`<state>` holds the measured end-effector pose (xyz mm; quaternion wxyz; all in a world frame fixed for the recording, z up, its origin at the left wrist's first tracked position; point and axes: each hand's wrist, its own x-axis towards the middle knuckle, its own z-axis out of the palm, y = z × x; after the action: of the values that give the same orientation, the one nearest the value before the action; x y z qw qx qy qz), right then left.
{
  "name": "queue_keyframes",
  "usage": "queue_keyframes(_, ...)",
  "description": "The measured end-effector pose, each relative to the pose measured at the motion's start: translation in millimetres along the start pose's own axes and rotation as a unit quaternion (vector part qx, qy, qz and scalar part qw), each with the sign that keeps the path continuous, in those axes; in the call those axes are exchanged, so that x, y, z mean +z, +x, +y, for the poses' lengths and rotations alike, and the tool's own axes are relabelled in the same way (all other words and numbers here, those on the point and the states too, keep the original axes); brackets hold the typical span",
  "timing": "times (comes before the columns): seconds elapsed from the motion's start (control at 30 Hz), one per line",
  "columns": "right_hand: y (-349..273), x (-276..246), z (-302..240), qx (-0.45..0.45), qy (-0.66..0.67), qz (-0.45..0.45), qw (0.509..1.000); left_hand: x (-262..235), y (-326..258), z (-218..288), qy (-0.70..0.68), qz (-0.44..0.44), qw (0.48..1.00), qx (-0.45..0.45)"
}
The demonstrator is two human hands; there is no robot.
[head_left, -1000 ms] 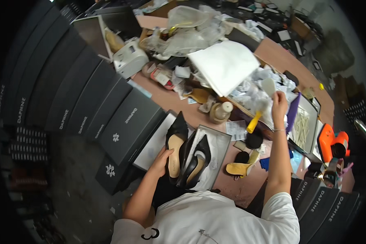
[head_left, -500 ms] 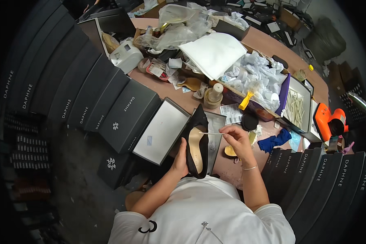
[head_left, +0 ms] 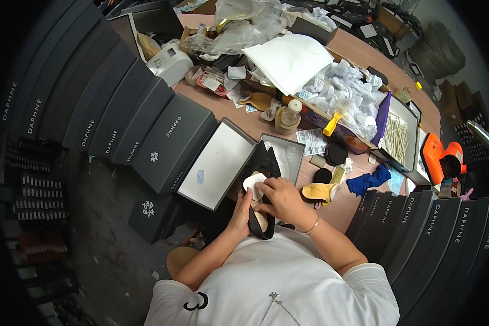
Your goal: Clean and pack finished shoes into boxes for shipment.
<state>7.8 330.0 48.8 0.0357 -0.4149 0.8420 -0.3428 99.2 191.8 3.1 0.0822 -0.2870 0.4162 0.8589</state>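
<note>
A black pointed high-heel shoe (head_left: 262, 163) with a tan insole is held close to my body over the table edge. My left hand (head_left: 242, 211) grips it from below at the heel end. My right hand (head_left: 281, 199) lies on top of the shoe, pressing a white wad of paper (head_left: 252, 183) into its opening. Just behind the shoe sits an open grey shoe box (head_left: 288, 153), with its lid (head_left: 218, 164) lying upturned to the left.
Rows of dark shoe boxes (head_left: 146, 122) flank the brown table on the left, and more stand at the right (head_left: 429, 228). On the table are crumpled white tissue (head_left: 345, 92), a yellow brush (head_left: 336, 120), a tape roll (head_left: 286, 120), a tan insole (head_left: 319, 191), a blue cloth (head_left: 368, 181) and an orange tool (head_left: 441, 158).
My right hand came back from the tissue pile with white paper and now pushes it into the shoe. The shoe has been drawn out of the box toward my body.
</note>
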Motion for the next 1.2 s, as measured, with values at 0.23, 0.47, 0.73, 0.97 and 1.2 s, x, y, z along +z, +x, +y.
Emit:
queue_keyframes(0.23,3,27,-1,-0.055,-0.084,0.017,0.995,-9,-10,-8,-0.035,0.019,0.999,0.008)
queue_keyframes(0.47,11,30,-6,0.025,-0.042,-0.017,0.999,-3,-14,-2,-0.011,0.030,0.999,-0.032)
queue_keyframes(0.73,15,38,7,-0.037,-0.069,0.012,0.997,4,-10,0,-0.017,0.026,0.999,-0.027)
queue_keyframes(0.97,17,35,13,-0.050,-0.066,0.003,0.997,13,-7,4,0.046,0.033,0.998,0.021)
queue_keyframes(1.2,27,28,20,-0.047,-0.062,0.031,0.996,29,-1,17,-0.041,0.036,0.998,-0.009)
